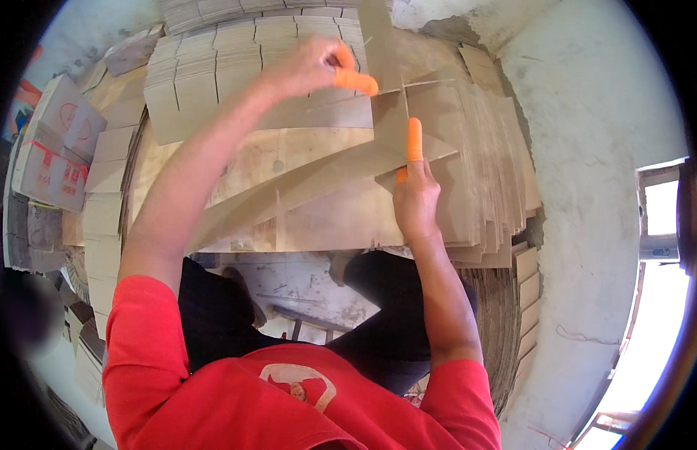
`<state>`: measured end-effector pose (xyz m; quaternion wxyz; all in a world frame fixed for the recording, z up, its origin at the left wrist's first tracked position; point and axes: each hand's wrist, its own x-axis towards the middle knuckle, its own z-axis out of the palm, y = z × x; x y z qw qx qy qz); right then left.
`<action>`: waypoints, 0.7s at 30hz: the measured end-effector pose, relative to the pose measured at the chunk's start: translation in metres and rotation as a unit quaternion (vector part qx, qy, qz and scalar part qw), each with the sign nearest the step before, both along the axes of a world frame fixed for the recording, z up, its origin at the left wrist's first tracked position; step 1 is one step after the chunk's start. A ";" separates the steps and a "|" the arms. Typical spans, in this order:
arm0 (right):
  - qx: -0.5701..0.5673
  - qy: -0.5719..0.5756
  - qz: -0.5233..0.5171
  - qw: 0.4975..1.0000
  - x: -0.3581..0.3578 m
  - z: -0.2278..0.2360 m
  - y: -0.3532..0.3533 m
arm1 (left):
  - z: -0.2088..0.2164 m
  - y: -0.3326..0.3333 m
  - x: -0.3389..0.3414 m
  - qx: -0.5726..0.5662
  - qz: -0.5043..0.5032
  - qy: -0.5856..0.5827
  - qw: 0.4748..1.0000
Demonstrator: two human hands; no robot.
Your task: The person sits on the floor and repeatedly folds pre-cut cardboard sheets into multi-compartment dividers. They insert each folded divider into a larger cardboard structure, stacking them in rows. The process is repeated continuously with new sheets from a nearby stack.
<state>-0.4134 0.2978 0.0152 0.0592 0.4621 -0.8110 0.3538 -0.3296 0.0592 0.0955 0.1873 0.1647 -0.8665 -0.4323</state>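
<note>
My left hand (pixel 318 67) is raised over the far part of the table, orange finger covers on its thumb and a finger. Those two digits stand apart, and one covered tip comes up to the edge of a tall upright cardboard strip (pixel 380 45). Lower and to the right, my right hand (pixel 417 196), also with orange covers, pinches crossed cardboard strips, one finger pointing up along them. A long cardboard strip (pixel 288 184) slants from that crossing down to the left, over the table. How the slots fit together is partly hidden by my right hand.
Stacked slotted cardboard pieces (pixel 213 71) fill the table's far left. Flat cardboard sheets (pixel 483 172) pile up at the right, near a pale wall (pixel 588 112). A bare wooden tabletop (pixel 251 154) lies between. A printed carton (pixel 56 150) stands far left.
</note>
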 end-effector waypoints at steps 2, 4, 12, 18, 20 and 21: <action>-0.018 0.006 -0.001 1.000 0.006 0.002 0.002 | 0.000 -0.031 -0.004 -0.079 0.028 -0.013 0.996; -0.003 -0.001 -0.006 1.000 0.009 -0.005 0.008 | -0.017 -0.056 -0.013 -0.161 0.041 -0.053 0.985; 0.036 -0.050 -0.026 0.998 0.007 -0.003 0.014 | -0.098 -0.071 -0.058 -0.383 0.063 -0.191 0.902; 0.012 -0.030 -0.018 0.999 0.004 -0.009 0.010 | -0.121 -0.087 -0.067 -0.396 0.046 -0.113 0.910; 0.005 -0.034 -0.009 0.999 0.003 -0.010 0.011 | -0.122 -0.092 -0.066 -0.386 0.039 -0.090 0.917; 0.003 -0.032 -0.007 0.999 0.003 -0.010 0.011 | -0.121 -0.093 -0.066 -0.374 0.039 -0.077 0.923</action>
